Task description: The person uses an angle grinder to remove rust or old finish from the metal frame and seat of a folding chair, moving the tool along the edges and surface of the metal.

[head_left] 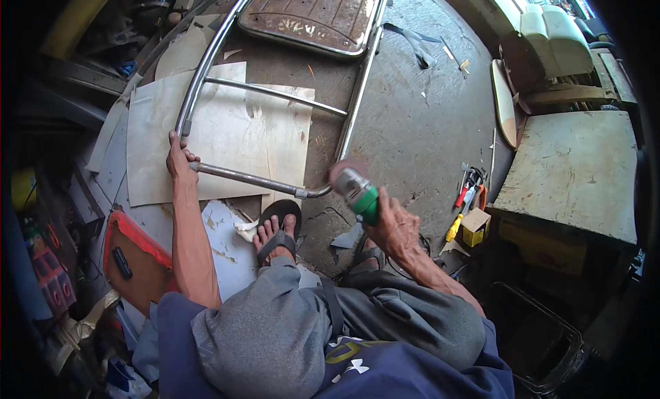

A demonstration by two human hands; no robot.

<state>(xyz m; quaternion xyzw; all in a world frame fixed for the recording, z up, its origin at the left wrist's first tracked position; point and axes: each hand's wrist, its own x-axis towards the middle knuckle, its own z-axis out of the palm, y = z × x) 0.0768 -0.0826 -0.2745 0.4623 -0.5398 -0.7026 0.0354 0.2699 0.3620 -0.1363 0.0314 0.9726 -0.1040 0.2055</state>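
A tubular metal chair frame (275, 92) lies in front of me, with a rusty, worn seat panel (309, 17) at its far end. My left hand (181, 158) is closed around the frame's near left corner. My right hand (395, 227) grips a green angle grinder (368, 203) by its body. The grinder's reddish-brown disc (346, 171) is beside the frame's near right bend. I cannot tell whether it touches the tube. My sandalled left foot (278, 234) rests just below the near crossbar.
Pale plywood sheets (155, 145) lie under the frame's left side. Hand tools (467, 196) and a small yellow box (476, 227) are on the floor to the right, near a worn wooden table (577, 172). A red-edged board (134, 261) leans at lower left.
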